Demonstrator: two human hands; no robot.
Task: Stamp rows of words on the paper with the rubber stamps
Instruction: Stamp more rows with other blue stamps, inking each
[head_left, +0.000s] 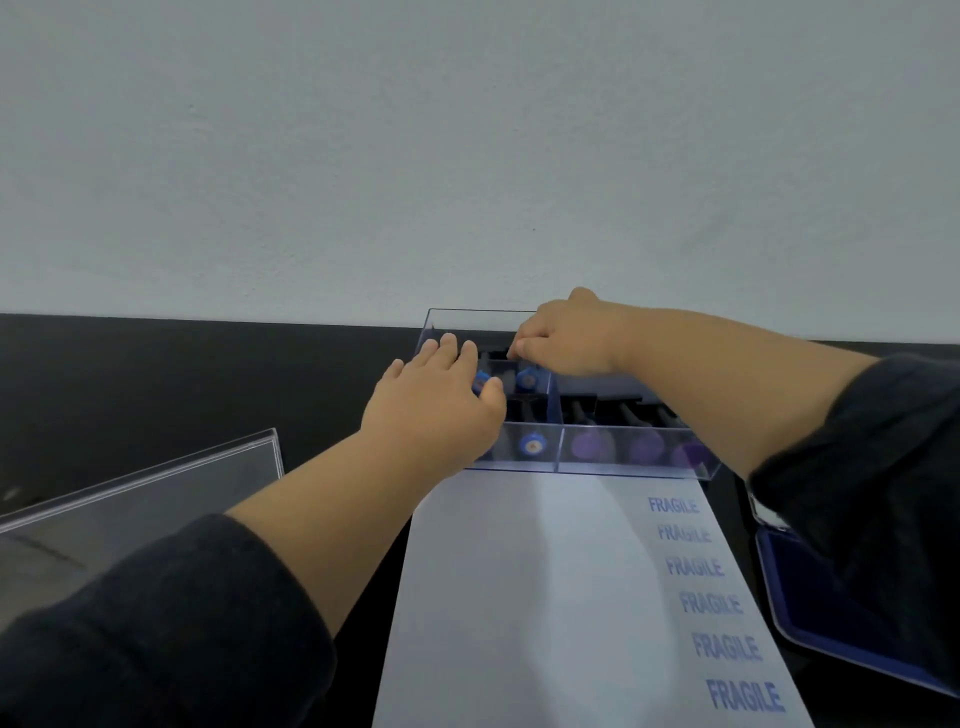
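A clear, flat acrylic lid (140, 483) lies at far left on the black table (182, 384), its hard edges catching light. Next comes the left hand (441, 400), in a dark sleeve, reaching into the left part of a clear plastic box (639, 465); its fingers lie fairly straight over the stamps there, with a blue round-knobbed stamp (480, 381) showing just at the thumb. Whether it grips that stamp I cannot tell. More blue stamps (531, 444) sit in the same compartment, and purple-knobbed stamps (644, 447) with dark shafts lie in the right compartment behind a thin divider. The right hand (563, 338) hovers over the back of the box with fingers curled down and tips pinched together; what they hold is hidden. The smooth white paper (519, 597) lies just in front of the box, touching its front wall, with 6 blue "FRAGILE" prints (706, 603) in a column down its right side. At far right, partly under the right sleeve, is a blue ink pad (810, 608) in an open case.
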